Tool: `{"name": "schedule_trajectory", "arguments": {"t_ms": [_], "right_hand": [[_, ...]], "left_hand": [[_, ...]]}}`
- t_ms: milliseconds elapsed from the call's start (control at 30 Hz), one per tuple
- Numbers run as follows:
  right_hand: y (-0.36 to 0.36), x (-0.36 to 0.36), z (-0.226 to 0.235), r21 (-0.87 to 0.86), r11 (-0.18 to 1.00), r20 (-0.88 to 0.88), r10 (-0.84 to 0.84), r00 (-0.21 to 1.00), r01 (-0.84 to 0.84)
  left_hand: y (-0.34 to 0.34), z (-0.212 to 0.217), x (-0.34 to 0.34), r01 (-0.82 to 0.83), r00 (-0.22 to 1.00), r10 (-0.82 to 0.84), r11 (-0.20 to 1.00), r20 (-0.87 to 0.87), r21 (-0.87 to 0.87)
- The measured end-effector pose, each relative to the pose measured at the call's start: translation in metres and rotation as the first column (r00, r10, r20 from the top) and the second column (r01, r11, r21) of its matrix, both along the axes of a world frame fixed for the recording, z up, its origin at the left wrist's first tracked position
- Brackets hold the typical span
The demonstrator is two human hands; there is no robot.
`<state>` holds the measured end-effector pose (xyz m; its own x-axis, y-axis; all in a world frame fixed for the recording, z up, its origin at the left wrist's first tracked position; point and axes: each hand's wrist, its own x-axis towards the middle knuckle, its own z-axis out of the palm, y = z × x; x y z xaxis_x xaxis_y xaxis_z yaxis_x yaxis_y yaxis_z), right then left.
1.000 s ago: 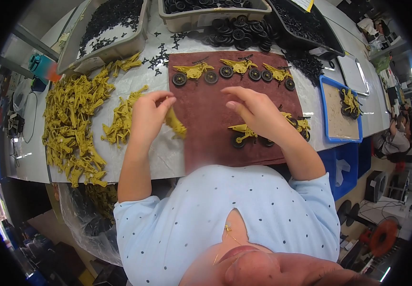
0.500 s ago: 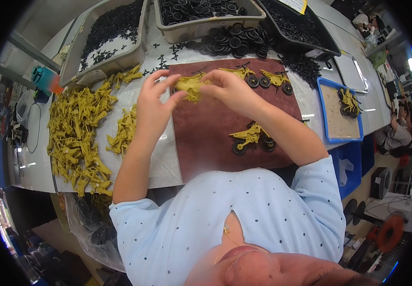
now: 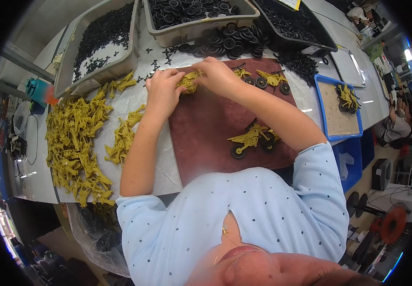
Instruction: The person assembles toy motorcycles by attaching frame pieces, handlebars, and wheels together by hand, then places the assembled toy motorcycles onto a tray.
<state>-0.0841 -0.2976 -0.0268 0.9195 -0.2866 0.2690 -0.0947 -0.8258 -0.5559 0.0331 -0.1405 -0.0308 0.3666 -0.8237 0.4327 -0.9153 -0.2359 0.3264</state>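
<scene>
My left hand [image 3: 162, 90] and my right hand [image 3: 219, 75] meet at the far edge of a dark red mat [image 3: 210, 138] and together grip a yellow toy motorcycle frame [image 3: 188, 81]. A finished yellow motorcycle with black wheels [image 3: 252, 138] lies on the mat near my right forearm. Two more motorcycles [image 3: 268, 78] lie at the mat's far right. Loose yellow frame parts [image 3: 122, 136] sit just left of my left forearm.
A big heap of yellow parts [image 3: 72, 138] covers the table's left. Grey bins of black pieces [image 3: 98, 43] and black wheels [image 3: 191, 12] stand at the back, loose wheels [image 3: 229, 40] before them. A blue tray [image 3: 342, 107] with a motorcycle is at right.
Both hands have gone from the mat's middle to its far edge, the left carrying a yellow frame, and now hold it together. The view has tilted slightly.
</scene>
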Motion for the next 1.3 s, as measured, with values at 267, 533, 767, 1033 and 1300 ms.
{"name": "schedule_trajectory", "arguments": {"t_ms": [267, 533, 767, 1033, 1300], "right_hand": [[0.007, 0.002, -0.021, -0.027, 0.998, -0.035, -0.053, 0.998, 0.052], [0.015, 0.003, -0.023, -0.218, 0.972, -0.095, -0.105, 0.990, 0.082], [0.019, 0.001, -0.021, -0.214, 0.968, -0.145, -0.163, 0.976, 0.130], [0.017, 0.004, -0.022, -0.135, 0.976, -0.151, -0.188, 0.970, 0.168], [0.013, 0.001, -0.022, -0.122, 0.986, -0.134, -0.131, 0.982, 0.114]], "left_hand": [[-0.003, -0.017, -0.002, -0.031, 1.000, 0.031, 0.997, 0.001, 0.072], [-0.003, -0.018, -0.004, -0.040, 0.998, 0.035, 0.995, 0.052, 0.091], [-0.003, -0.021, -0.003, -0.031, 0.997, 0.023, 0.992, 0.068, 0.122], [-0.008, -0.025, -0.006, -0.068, 0.997, 0.063, 0.988, 0.043, 0.142], [-0.005, -0.017, -0.001, -0.014, 1.000, 0.016, 0.986, -0.011, 0.167]]}}
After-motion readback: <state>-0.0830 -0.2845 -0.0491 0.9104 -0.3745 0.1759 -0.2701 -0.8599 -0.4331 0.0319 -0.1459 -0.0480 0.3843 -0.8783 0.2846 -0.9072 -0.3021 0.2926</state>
